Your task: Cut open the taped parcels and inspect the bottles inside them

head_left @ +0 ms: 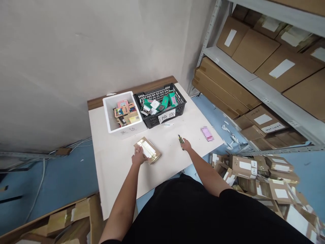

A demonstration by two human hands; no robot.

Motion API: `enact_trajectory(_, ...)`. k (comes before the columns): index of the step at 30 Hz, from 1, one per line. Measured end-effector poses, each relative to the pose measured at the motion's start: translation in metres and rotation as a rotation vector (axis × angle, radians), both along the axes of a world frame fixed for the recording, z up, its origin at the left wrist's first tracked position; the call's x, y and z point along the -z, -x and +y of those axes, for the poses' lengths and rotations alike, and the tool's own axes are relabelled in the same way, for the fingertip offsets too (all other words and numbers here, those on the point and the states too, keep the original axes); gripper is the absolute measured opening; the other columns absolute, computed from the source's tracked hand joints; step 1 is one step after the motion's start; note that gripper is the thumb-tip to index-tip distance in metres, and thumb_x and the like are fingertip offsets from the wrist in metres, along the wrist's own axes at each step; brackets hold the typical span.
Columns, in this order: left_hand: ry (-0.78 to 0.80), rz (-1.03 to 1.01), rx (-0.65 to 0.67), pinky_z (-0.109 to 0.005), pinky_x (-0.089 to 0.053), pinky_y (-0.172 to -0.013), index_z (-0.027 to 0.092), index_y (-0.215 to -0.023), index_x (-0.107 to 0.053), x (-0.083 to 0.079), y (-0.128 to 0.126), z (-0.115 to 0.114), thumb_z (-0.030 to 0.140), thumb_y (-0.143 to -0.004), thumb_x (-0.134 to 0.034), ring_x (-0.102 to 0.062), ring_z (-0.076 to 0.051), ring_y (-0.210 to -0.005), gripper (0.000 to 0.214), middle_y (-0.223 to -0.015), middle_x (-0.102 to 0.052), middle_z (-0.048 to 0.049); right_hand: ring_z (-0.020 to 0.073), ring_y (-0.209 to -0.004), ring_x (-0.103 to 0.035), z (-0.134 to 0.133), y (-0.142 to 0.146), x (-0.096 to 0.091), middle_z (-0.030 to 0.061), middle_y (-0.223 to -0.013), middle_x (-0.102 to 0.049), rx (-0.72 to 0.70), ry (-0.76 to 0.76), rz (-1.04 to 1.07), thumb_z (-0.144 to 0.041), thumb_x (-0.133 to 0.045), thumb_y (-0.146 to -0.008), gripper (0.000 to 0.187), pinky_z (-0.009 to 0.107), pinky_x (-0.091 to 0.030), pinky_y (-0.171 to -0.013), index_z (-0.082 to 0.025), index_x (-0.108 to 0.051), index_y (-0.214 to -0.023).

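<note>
A small taped cardboard parcel [149,150] with a white label lies on the white table [114,169]. My left hand [139,157] rests on its near left corner, fingers curled against it. My right hand [186,144] is closed on a dark box cutter with a yellow stripe [180,139], held just above the table to the right of the parcel.
A white bin [109,117] and a black crate [177,112], each full of small product boxes, stand at the table's back. A pink item [206,133] lies at the right. Shelves of cartons [254,51] rise on the right; opened cartons [254,169] pile on the floor.
</note>
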State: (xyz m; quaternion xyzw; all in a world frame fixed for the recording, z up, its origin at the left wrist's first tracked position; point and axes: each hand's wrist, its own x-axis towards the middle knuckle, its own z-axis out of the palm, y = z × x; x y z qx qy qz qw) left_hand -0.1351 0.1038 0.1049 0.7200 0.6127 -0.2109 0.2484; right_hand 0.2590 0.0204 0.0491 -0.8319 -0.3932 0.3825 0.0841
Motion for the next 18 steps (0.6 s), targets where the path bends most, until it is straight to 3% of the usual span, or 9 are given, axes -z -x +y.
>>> enact_trajectory(4,0.01,0.012,-0.065,-0.056,-0.041,-0.121,0.027,-0.172,-0.003,0.001,0.0,-0.006,0.07,-0.08,-0.075,-0.003,-0.044,-0.165,0.125,-0.181,0.001,-0.01,0.0282,-0.131,-0.064,-0.005,-0.025,0.022,0.0186,-0.148,-0.063,0.016,0.064,0.003,-0.026,-0.063,-0.094,0.07,0.031,-0.051,-0.104,-0.011,-0.045,-0.16)
enact_trajectory(7,0.051,-0.005,-0.117,-0.056,-0.042,-0.12,0.025,-0.172,0.0,0.002,-0.01,-0.018,0.077,-0.075,-0.076,-0.008,-0.048,-0.163,0.134,-0.18,0.005,-0.0143,0.0279,-0.132,-0.064,-0.005,-0.021,0.037,0.0183,-0.147,-0.063,0.024,0.067,-0.026,-0.03,-0.064,-0.097,0.061,0.03,-0.051,-0.102,-0.014,-0.051,-0.155)
enact_trajectory(11,0.081,0.005,-0.145,-0.056,-0.042,-0.12,0.025,-0.172,0.002,0.0,-0.026,-0.033,0.074,-0.078,-0.074,-0.009,-0.049,-0.163,0.131,-0.18,0.008,-0.0144,0.0277,-0.125,-0.069,0.001,-0.014,0.047,0.0186,-0.136,-0.069,0.051,0.046,-0.01,-0.027,-0.069,-0.094,0.048,0.031,-0.054,-0.095,-0.016,-0.058,-0.14)
enact_trajectory(14,0.089,0.051,-0.169,-0.057,-0.045,-0.118,0.029,-0.172,0.001,-0.005,-0.036,-0.038,0.068,-0.081,-0.074,-0.007,-0.049,-0.163,0.125,-0.18,0.008,-0.0105,0.0246,-0.101,-0.077,0.012,-0.008,0.044,0.0136,-0.113,-0.077,0.027,0.051,0.12,-0.022,-0.072,-0.091,0.038,0.028,-0.057,-0.081,-0.016,-0.06,-0.126)
enact_trajectory(18,0.126,0.071,-0.187,-0.058,-0.044,-0.118,0.033,-0.172,0.006,-0.01,-0.046,-0.037,0.061,-0.083,-0.075,-0.006,-0.047,-0.164,0.123,-0.18,0.013,-0.007,0.0151,-0.067,-0.073,0.03,0.031,0.018,0.0025,-0.101,-0.077,-0.096,-0.085,0.296,-0.027,-0.055,-0.099,0.04,0.025,-0.056,-0.067,-0.021,-0.047,-0.138)
